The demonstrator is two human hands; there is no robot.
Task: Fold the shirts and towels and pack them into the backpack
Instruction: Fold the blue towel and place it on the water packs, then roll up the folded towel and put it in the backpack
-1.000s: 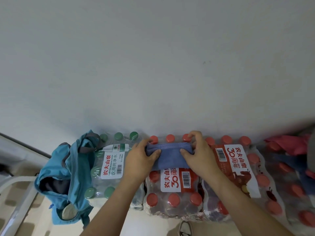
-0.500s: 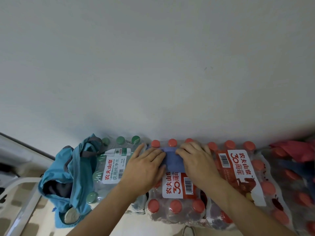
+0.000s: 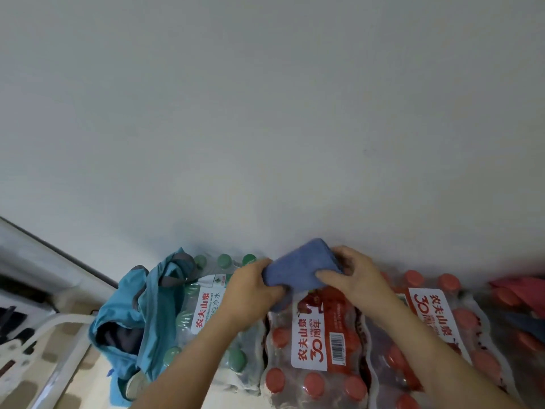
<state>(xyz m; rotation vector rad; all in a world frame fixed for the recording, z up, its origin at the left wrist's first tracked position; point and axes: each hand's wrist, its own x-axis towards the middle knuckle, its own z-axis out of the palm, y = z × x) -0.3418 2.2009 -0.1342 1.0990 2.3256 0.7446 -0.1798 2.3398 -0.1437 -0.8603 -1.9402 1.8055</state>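
Gripping folded towel (image 3: 300, 268) w/ both hands, bottle packs (image 3: 312, 343) beneath, backpack (image 3: 141, 314) left.

Right of your teal backpack (image 3: 153, 314), the green-capped water pack (image 3: 206, 308) reads "农夫山泉"; farther right, both red-capped packs (image 3: 317, 343) read "农夫山泉 30周年", with a barcode.

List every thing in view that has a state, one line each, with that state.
Small blue towel: folded into a compact block, lifted, tilted, gripped at both ends.
Left hand: closed on the towel's left end.
Right hand: closed on its right end.
Teal fabric backpack: open, slumped, dark interior showing.
Shrink-wrapped pack of red-capped bottles: sealed.
Shrink-wrapped pack of green-capped bottles: sealed.
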